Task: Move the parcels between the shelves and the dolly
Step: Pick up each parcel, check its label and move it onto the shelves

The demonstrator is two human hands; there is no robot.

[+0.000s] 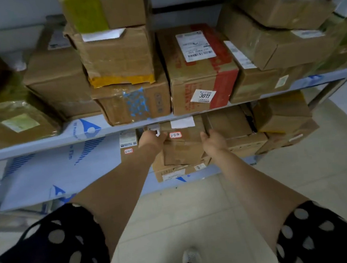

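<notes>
A brown cardboard parcel with a red-edged handwritten sticker sits on the lower shelf, on top of a flatter box. My left hand grips its upper left corner, fingers curled over the top. My right hand holds its right side, fingers curled round the edge. The parcel lies just under the front rail of the upper shelf. No dolly is in view.
The upper shelf carries many parcels, among them a red-taped box marked 3011 and a blue-taped box. More boxes crowd the lower shelf's right. White film with blue print covers its left. Tiled floor below.
</notes>
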